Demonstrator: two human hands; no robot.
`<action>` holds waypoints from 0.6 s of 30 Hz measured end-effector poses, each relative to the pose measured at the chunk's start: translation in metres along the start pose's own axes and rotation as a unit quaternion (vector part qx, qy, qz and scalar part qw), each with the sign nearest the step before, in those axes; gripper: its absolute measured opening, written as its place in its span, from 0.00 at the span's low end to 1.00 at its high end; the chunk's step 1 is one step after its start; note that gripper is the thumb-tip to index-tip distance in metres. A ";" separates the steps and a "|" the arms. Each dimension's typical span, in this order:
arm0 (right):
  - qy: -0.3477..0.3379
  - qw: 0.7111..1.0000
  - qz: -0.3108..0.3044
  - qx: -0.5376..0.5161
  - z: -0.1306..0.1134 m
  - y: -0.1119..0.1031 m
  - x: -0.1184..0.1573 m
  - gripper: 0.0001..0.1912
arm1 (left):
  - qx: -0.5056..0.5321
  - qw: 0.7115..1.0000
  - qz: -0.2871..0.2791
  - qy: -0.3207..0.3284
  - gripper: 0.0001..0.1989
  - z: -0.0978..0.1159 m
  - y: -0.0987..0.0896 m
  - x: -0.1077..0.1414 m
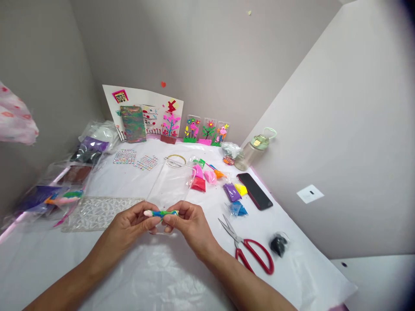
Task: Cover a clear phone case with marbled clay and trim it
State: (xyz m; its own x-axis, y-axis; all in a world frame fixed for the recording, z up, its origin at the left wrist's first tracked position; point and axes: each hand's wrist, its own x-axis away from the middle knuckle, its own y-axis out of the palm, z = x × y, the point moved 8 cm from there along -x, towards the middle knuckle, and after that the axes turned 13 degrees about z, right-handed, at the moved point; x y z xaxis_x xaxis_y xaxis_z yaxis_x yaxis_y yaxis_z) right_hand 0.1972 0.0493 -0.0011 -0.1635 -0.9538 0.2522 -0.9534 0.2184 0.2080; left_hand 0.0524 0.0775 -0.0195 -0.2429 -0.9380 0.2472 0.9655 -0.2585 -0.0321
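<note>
Between my two hands is a small roll of modelling clay (158, 214), streaked blue, green and white, held level above the table. My left hand (134, 220) pinches its pale left end between thumb and fingers. At the other end, my right hand (186, 218) grips the green part the same way. Just behind the fingers lies a clear plastic phone case (167, 190), its near end partly hidden by my hands. To the left, a textured silver mat (97, 214) is flat on the table. Red-handled scissors (241, 244) rest with blades parted beside my right forearm.
Small clay packets, such as a purple one (232, 192) and a red one (198, 183), lie behind right, near a phone (255, 191). A bottle (254, 151) stands by the wall. Rhinestone sheets (125, 156), a bangle (177, 160) and black clay (279, 245) lie around.
</note>
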 end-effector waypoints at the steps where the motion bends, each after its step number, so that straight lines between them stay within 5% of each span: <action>1: -0.001 1.000 -0.007 0.007 0.001 0.001 0.000 0.17 | 0.003 1.000 -0.011 -0.007 0.17 -0.001 0.001 0.000; 7: -0.063 0.984 -0.108 0.129 -0.028 0.003 0.013 0.24 | 0.006 0.999 0.009 -0.033 0.18 -0.004 -0.007 -0.001; 10: -0.149 0.952 -0.054 0.263 -0.073 -0.024 0.030 0.25 | 0.037 0.996 0.055 -0.053 0.20 -0.005 -0.018 -0.003; 14: -0.203 0.839 0.027 0.504 -0.108 -0.080 0.066 0.25 | 0.060 0.993 0.087 -0.055 0.22 -0.003 -0.030 -0.004; 18: -0.193 0.728 0.055 0.656 -0.085 -0.132 0.098 0.32 | 0.043 0.994 0.094 -0.034 0.22 -0.006 -0.037 -0.007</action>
State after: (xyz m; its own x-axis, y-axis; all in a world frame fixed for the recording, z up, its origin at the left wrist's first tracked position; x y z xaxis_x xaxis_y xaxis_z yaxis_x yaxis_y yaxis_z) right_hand 0.3285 -0.0551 0.0769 -0.0754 -0.9877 -0.1371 -0.3101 0.1539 -0.9382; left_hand 0.0179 0.0920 -0.0257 -0.0532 -0.9494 0.3096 0.9984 -0.0564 -0.0014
